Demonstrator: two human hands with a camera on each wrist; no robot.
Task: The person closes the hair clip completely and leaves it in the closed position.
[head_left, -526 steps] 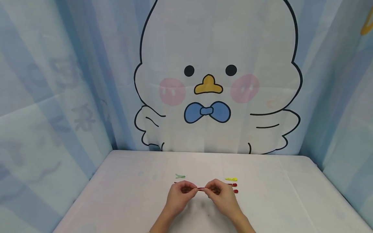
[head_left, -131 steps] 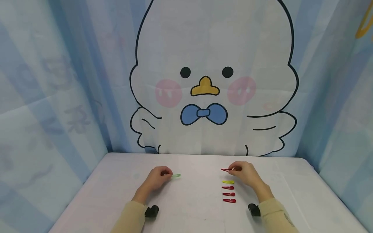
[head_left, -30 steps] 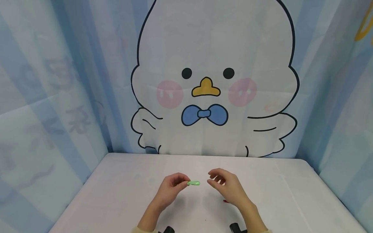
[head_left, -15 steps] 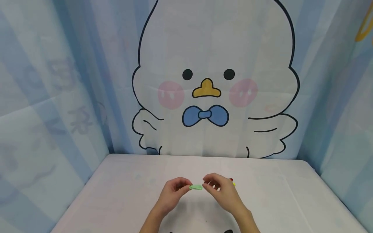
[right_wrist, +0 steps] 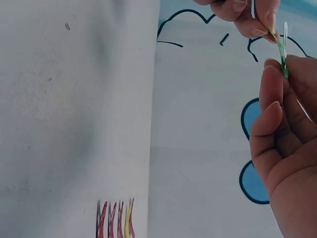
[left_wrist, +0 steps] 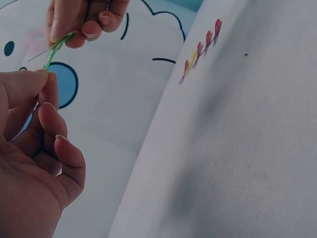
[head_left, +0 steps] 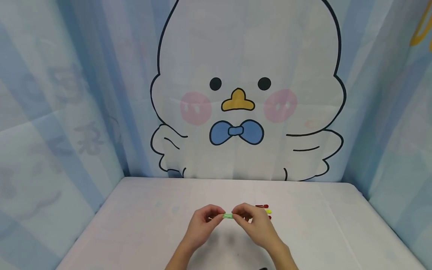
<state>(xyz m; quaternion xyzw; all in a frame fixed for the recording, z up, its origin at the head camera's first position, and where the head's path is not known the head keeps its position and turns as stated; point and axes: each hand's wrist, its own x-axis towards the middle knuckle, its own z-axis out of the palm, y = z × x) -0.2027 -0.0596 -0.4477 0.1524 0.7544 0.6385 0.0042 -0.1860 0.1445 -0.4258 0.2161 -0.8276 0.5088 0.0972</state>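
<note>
Over the table's middle, both hands hold a small green snap hair clip [head_left: 227, 216] in the air. The left hand [head_left: 198, 228] pinches one end between thumb and index finger. At the other end, the right hand [head_left: 258, 229] pinches it the same way. From the right wrist view, the green hair clip [right_wrist: 285, 71] is sprung apart, its thin inner prong standing away from the frame. The left wrist view also has the hair clip [left_wrist: 51, 57] between the two sets of fingertips, with the other fingers loosely curled.
Several red hair clips [left_wrist: 208, 37] and a yellow one [left_wrist: 192, 58] lie in a row on the white table [head_left: 145, 225], partly hidden behind the right hand in the head view. A printed curtain [head_left: 249, 45] hangs behind the table.
Earlier a red clip was between the hands; later the right hand held a red clip at the row's far end. The left hand has brought the green clip inward, and the right now pinches it.
</note>
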